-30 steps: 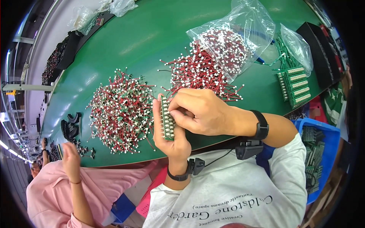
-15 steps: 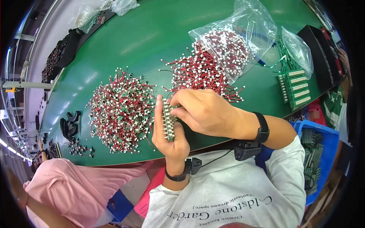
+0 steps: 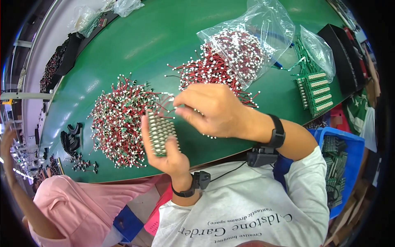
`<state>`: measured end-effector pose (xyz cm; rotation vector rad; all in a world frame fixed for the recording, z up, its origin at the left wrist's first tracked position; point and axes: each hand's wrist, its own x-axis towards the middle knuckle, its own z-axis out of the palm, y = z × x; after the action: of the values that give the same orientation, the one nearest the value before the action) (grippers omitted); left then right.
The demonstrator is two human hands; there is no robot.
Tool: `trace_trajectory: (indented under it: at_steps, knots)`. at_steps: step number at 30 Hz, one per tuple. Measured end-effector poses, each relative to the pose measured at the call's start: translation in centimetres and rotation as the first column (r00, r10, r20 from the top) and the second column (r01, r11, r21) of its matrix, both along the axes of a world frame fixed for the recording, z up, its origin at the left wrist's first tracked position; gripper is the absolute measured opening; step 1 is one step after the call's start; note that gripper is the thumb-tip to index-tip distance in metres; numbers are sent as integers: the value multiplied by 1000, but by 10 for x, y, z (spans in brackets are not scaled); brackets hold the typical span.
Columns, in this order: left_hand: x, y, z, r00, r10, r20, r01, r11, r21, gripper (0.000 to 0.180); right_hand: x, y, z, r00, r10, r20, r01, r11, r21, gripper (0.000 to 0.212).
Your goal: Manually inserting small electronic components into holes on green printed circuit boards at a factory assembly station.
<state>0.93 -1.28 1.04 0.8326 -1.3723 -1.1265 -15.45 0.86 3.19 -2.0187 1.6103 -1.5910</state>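
Note:
My left hand [image 3: 169,162] holds a panel of small circuit boards [image 3: 161,132] with rows of pale connectors, its broad face turned up and the thumb resting on the near end. Just right of the panel's far end, my right hand [image 3: 214,109] is pinched. A short red wire lead [image 3: 165,105], smeared by motion, shows at its fingertips. Left of the panel lies a heap of red wire leads with small green boards [image 3: 119,123]. Beyond my right hand is a pile of red wire leads with white plugs [image 3: 205,72], partly under a clear plastic bag [image 3: 269,45].
Green panels with white connector rows [image 3: 319,95] are stacked at the right, near a black box [image 3: 343,57]. A blue bin [image 3: 349,177] of boards stands beside my right elbow. Black parts [image 3: 70,140] lie at the left, near a person in pink [image 3: 74,206].
The panel has moved left and turned to show its wide face. My right hand has drawn away from its connectors, with a red wire lead blurred at the fingers. The neighbour's arm has risen.

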Motion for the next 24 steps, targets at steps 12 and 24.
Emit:
trace_trajectory:
  at_steps: [12,24]
  knots:
    - [4,-11,6,983,17,-182,0,996,92,70,0,-14,-17,958,2,-286,-21,998,-65,12]
    - [-2,-3,7,998,2,-69,5,996,93,65,6,10,8,964,222,145,-213,974,-73,20]
